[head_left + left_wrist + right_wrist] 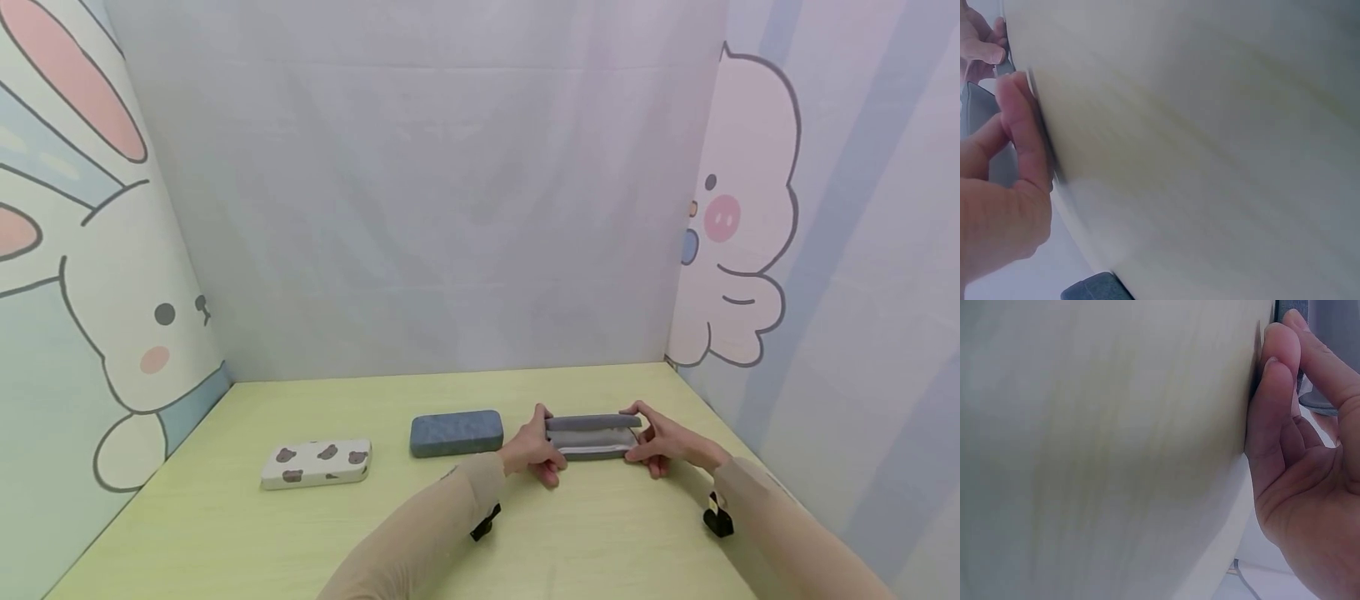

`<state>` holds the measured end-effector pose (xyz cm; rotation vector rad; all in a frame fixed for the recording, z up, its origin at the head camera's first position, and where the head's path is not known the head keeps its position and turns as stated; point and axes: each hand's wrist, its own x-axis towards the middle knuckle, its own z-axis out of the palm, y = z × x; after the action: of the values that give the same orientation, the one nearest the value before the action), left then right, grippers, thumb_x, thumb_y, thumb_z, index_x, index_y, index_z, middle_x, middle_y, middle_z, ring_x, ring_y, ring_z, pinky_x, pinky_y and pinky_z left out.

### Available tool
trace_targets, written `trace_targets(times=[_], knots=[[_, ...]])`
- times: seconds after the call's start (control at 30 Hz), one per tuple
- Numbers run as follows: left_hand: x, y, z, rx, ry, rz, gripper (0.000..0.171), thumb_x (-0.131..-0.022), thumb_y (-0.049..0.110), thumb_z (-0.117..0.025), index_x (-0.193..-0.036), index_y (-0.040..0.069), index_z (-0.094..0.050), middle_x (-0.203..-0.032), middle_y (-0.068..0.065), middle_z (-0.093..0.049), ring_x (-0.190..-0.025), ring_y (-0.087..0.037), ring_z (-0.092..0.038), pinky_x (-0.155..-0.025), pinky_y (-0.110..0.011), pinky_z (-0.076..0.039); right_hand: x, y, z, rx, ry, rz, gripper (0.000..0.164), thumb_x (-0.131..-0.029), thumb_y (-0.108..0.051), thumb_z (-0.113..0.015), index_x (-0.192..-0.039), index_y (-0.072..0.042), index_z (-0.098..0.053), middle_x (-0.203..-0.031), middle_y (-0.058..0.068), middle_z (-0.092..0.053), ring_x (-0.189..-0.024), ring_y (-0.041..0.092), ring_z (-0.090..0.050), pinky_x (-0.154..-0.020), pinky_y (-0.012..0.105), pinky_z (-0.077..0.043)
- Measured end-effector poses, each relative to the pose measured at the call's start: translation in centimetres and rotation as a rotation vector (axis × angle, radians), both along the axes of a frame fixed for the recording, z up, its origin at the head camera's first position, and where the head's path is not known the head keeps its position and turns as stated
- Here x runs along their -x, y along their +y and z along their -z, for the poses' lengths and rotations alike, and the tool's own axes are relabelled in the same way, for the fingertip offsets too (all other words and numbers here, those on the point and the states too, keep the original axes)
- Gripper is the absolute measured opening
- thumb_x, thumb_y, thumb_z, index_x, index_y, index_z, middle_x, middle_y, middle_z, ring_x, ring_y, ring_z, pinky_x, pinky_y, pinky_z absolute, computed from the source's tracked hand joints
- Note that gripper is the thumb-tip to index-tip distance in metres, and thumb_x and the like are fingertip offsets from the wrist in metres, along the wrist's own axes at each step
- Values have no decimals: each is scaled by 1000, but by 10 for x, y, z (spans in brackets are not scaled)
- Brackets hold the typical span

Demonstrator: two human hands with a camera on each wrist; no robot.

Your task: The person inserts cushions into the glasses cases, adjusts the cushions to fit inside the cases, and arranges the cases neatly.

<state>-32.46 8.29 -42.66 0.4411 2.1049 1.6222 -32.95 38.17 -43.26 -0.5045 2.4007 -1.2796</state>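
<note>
A grey glasses case (592,437) lies on the table with its lid raised, its pale grey inside facing me in the head view. My left hand (534,448) grips its left end, one finger up at the lid and others down by the front edge. At the opposite end my right hand (660,440) holds the case between thumb and fingers, with the index finger at the lid's corner. In the left wrist view, part of the grey case (1002,165) shows behind the left hand (1010,187). The right wrist view shows the right hand (1310,450) low beside the case (1335,337).
A closed blue glasses case (457,434) lies just left of the left hand. Farther left is a white case (317,463) with brown bear faces. The pale yellow-green table (585,542) meets a grey backdrop (420,208) behind and cartoon-printed side walls.
</note>
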Motion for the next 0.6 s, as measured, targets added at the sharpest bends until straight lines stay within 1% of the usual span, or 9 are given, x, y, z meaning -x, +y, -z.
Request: trace_targets(times=[0.23, 0.47, 0.6], knots=[[-1, 4, -1, 34, 59, -18, 58, -79, -15, -65, -118, 12, -32, -55, -10, -52, -36, -15, -53, -40, -31, -53, 0, 1, 1, 10, 17, -8, 65, -91, -17, -66, -138, -7, -23, -72, 9, -59, -46, 14, -59, -44, 27, -52], [-4, 7, 2, 62, 70, -47, 60, -77, -17, -65, -118, 12, -33, -55, -11, -53, -36, -16, -53, -37, -29, -51, -4, -1, 2, -6, 28, -2, 64, -92, -16, -66, -138, -6, -23, -72, 9, -58, -47, 13, -59, -44, 27, -52], [-5, 7, 3, 79, 96, -55, 60, -77, -16, -65, -120, 12, -33, -55, -12, -55, -35, -16, -52, -37, -31, -51, -6, -1, 0, -23, 42, 9, 65, -91, -16, -67, -138, -6, -23, -72, 9, -57, -47, 13, -59, -44, 28, -53]])
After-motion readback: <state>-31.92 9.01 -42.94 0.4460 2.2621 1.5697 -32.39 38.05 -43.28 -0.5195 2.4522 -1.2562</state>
